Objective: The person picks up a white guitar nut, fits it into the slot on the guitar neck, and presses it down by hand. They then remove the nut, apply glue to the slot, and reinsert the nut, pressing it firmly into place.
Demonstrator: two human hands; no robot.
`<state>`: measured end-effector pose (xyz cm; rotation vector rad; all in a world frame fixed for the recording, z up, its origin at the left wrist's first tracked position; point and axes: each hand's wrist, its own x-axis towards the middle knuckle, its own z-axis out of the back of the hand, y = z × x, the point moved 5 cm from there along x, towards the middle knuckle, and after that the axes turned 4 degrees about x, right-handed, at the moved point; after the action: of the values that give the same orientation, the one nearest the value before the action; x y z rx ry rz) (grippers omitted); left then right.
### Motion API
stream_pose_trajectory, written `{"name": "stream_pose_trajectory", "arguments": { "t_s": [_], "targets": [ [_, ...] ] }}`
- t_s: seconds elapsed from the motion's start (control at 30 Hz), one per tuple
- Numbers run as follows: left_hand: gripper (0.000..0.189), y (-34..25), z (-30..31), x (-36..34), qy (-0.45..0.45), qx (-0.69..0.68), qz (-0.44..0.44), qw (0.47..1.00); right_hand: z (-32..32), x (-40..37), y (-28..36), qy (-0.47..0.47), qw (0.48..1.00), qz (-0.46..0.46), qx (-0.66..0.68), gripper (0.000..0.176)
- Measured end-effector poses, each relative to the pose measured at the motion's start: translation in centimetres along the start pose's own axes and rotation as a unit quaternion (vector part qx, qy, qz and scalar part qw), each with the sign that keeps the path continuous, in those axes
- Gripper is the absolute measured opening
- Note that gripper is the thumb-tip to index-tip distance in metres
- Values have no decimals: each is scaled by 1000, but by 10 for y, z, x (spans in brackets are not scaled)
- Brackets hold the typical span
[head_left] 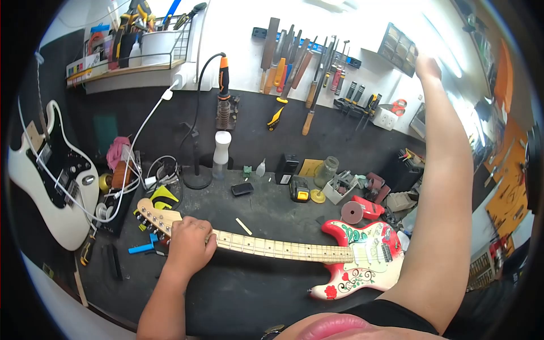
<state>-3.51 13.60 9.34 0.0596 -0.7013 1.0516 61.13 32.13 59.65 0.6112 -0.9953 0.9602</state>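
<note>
A white and red electric guitar (300,251) with painted flowers lies face up on the dark bench, its headstock to the left. My left hand (190,241) wraps round the neck near the headstock, fingers curled over the strings. Raised high at the right, my right hand (429,68) is closed at the edge of a clear compartment box (398,50), which is tilted near the wall. Glare washes out those fingertips. A blue plastic tool (144,245) lies beside the headstock, and a thin pale strip (243,226) rests behind the neck.
A white guitar body (59,187) leans at the left, with white cables across it. Files (271,51) and screwdrivers hang on the wall above. A soldering iron (224,79) stands in its holder. Along the bench's back are a yellow tape measure (300,190), a glass jar (327,170) and bottles.
</note>
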Motion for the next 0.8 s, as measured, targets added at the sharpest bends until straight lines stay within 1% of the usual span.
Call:
{"name": "stream_pose_trajectory", "arguments": {
  "t_s": [0.03,0.1,0.13,0.17,0.2,0.23,0.27,0.3,0.33,0.37,0.4,0.43,0.47,0.5,0.53,0.57,0.6,0.63,0.67,0.73,0.8],
  "targets": [
    [10,2,0,-1,0,-12,3,1000,1,-2,-14,1,1000,-9,0,48],
    [10,5,-1,-2,1,-29,11,1000,7,0,-22,32,992,112,-55,46],
    [10,4,0,-2,1,-22,8,1000,17,-3,-23,46,986,145,-68,45],
    [11,2,0,-2,0,-16,4,1000,30,-11,-23,49,985,148,-72,45],
    [11,0,-1,-3,3,-22,1,1000,48,-20,-23,6,985,169,-35,39],
    [11,1,-1,-2,7,-19,6,1000,62,-28,-27,-37,981,188,1,39],
    [11,1,-1,-2,11,-14,11,1000,48,-13,-43,-35,982,185,-4,39],
    [11,1,-2,-2,13,-15,8,1000,21,17,-64,-47,981,189,13,40],
    [11,1,-4,-2,8,-12,9,1000,9,34,-77,-60,979,194,31,40],
    [11,2,-4,-3,2,-10,12,1000,17,27,-63,-61,979,193,30,40],
    [11,2,-4,-3,1,-10,12,1000,12,23,-40,33,971,227,-62,44],
    [11,2,-3,-3,-3,-9,7,1000,8,17,-27,126,946,257,-153,49],
    [11,1,-3,-3,-6,-8,4,1000,-1,20,-34,124,946,258,-154,49],
    [11,1,-3,-3,-9,-8,8,1000,-10,24,-40,97,970,216,-51,46],
    [11,1,-2,-4,-14,-12,1,1000,-15,30,-42,71,981,172,53,47],
    [11,2,-2,-5,-18,-14,-5,1000,-1,21,-27,70,980,178,56,47],
    [11,3,0,-5,-20,-13,0,1000,25,4,-15,66,979,150,118,46],
    [10,2,0,-5,-19,-18,0,1000,37,-5,-10,63,975,120,177,45],
    [10,2,0,-4,-16,-25,-2,1000,32,5,-14,64,974,120,178,45],
    [10,1,0,-4,-12,-22,-1,1000,25,19,-24,162,964,36,206,58],
    [10,1,-1,-4,-5,-21,1,1000,23,25,-24,185,962,47,196,58]
  ]
}}
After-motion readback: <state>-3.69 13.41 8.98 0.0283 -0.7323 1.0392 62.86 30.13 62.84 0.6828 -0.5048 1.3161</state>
